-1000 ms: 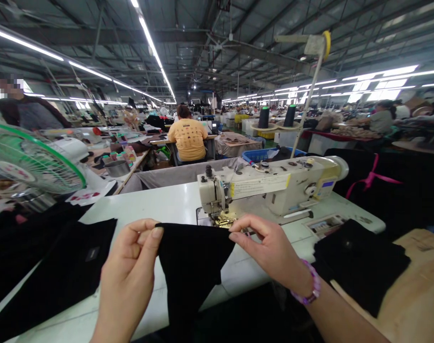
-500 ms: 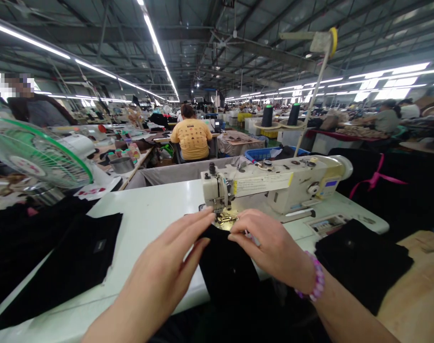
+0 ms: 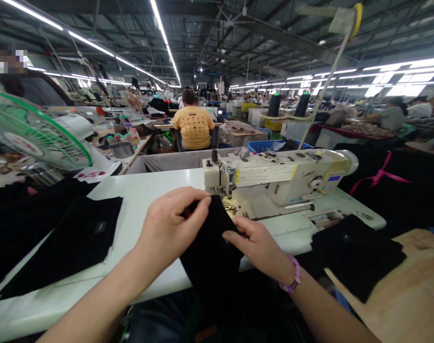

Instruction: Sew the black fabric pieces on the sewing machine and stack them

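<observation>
A piece of black fabric point(image 3: 213, 238) is stretched between my two hands, in front of the sewing machine point(image 3: 259, 176). My left hand point(image 3: 176, 219) pinches its upper left corner between thumb and fingers. Lower down, on the right edge, my right hand point(image 3: 257, 240) grips the cloth, thumb on top; a beaded bracelet point(image 3: 292, 274) circles that wrist. The fabric's upper end is beside the needle area, and its lower part hangs over the table's front edge toward my lap.
Black fabric pieces with a small label point(image 3: 100, 227) lie on the white table point(image 3: 148, 186) at left. More black pieces point(image 3: 356, 252) are stacked at right, partly over a wooden board point(image 3: 413, 290). A green fan point(image 3: 41, 133) stands at far left. A person in a yellow shirt point(image 3: 191, 126) sits ahead.
The fabric has come away from the needle area, its end lifted and turned. My left hand has gone from lying nearly flat to pinching a corner; my right hand has shifted lower.
</observation>
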Demonstrator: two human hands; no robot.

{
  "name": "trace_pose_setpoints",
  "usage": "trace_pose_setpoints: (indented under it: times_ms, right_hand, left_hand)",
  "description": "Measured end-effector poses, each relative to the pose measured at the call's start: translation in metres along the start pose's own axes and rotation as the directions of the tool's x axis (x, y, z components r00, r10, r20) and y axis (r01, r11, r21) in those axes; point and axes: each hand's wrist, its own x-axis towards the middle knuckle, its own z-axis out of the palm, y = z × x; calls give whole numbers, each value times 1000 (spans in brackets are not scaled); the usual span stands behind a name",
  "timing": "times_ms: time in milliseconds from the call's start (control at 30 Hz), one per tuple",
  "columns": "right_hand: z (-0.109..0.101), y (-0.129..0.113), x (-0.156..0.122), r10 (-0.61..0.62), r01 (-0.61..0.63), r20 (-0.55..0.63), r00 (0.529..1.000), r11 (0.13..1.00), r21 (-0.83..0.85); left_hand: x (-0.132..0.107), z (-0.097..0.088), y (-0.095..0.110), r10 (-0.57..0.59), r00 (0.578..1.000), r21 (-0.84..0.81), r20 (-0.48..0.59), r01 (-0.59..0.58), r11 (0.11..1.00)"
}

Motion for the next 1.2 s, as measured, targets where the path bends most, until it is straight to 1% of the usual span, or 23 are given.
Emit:
trace_pose_setpoints:
  times_ms: [67,100,133,167,200,233,267,300,333,367,400,433,467,500,533,567,600,633,700,800,967,1067,1200]
  right_hand:
    - [16,17,-10,128,-132,52,990,987,93]
    - [25,25,-17,172,-181,80,982,975,129]
    - [33,33,-26,212,-228,109,971,959,167]
    - [41,40,-35,256,-284,153,955,937,204]
    - [47,46,-44,308,-360,228,924,901,242]
    - [51,51,-53,363,-454,333,870,854,255]
    - [52,55,-61,412,-542,449,793,813,212]
    - [52,57,-66,454,-607,550,701,785,127]
    - [49,59,-69,496,-634,606,622,773,18]
    - [45,59,-68,544,-624,597,590,776,-91]
    - [41,58,-63,586,-588,517,624,788,-183]
    - [36,58,-56,594,-536,376,711,804,-257]
    - [32,59,-46,540,-468,184,821,822,-325]
    - [28,62,-34,408,-375,-3,913,836,-400]
    - [26,66,-22,228,-259,-123,966,834,-488]
    - [26,72,-10,51,-123,-141,989,818,-562]
    - [26,79,1,-96,13,-99,990,781,-625]
    - [27,86,10,-189,118,-33,981,731,-672]
    - [30,101,21,-264,225,63,962,644,-731]
    - [33,114,27,-259,233,91,962,594,-770]
    - [33,114,33,-259,216,73,963,580,-785]
    - [33,113,38,-262,211,65,963,577,-789]
    - [34,114,40,-255,197,54,966,579,-791]
  left_hand:
    - [9,0,-15,-38,995,94,-88,46,995]
    - [13,3,-26,-68,994,123,-85,78,989]
    - [15,9,-38,-112,993,144,-39,117,983]
    - [15,17,-51,-165,985,156,55,155,976]
    - [14,29,-63,-219,960,167,177,190,968]
    - [10,42,-75,-260,917,187,303,211,960]
    - [5,57,-86,-267,879,186,395,208,960]
    - [-1,72,-95,-263,849,180,458,201,963]
    - [-8,87,-102,-258,828,176,498,195,965]
    - [-15,100,-108,-258,814,174,521,195,965]
    - [-20,111,-112,-265,805,177,531,200,964]
    - [-25,120,-115,-278,799,184,533,210,960]
    - [-28,127,-118,-294,796,192,530,225,955]
    - [-30,133,-120,-312,793,200,523,241,950]
    - [-32,136,-122,-330,791,208,516,258,943]
    - [-32,139,-124,-349,788,216,507,277,937]
    - [-32,141,-125,-369,784,223,499,295,929]
    - [-32,142,-127,-389,780,232,491,313,921]
    - [-30,144,-129,-433,768,254,473,352,901]
    - [-25,147,-133,-499,738,291,453,407,866]
    - [-13,151,-136,-569,693,334,443,461,822]
    - [-8,151,-138,-581,681,335,446,475,814]
    - [-8,152,-141,-586,679,332,443,482,810]
